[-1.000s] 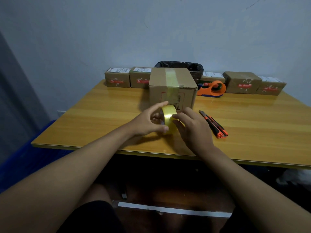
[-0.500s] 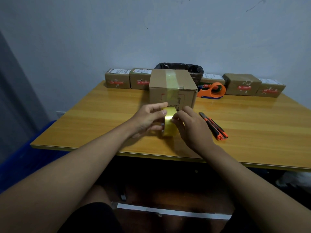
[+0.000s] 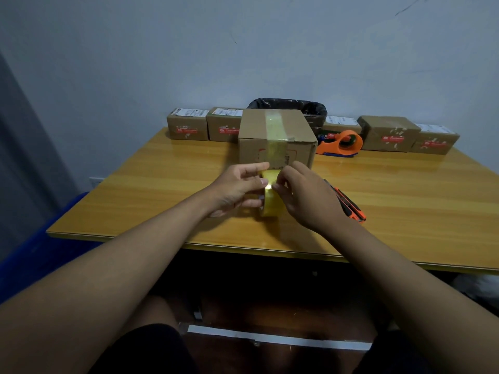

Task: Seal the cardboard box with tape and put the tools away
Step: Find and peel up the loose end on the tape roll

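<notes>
A brown cardboard box (image 3: 253, 147) stands in the middle of the wooden table (image 3: 162, 179), with a clear tape strip over its top and front. Just in front of it a yellowish tape roll (image 3: 271, 203) stands on edge. My left hand (image 3: 237, 187) grips the roll from the left. My right hand (image 3: 305, 195) touches the roll's upper right rim with its fingertips. An orange and black utility knife (image 3: 351, 206) lies on the table to the right, partly hidden by my right hand.
An orange tape dispenser (image 3: 341, 144) sits behind the box on the right. Several small labelled cardboard parcels (image 3: 187, 126) line the table's back edge, with a black-lined bin (image 3: 313, 109) behind the box. The wall is close behind.
Both hands have slid the tape roll a little farther toward the box. My right fingertips have shifted up onto the roll's rim.
</notes>
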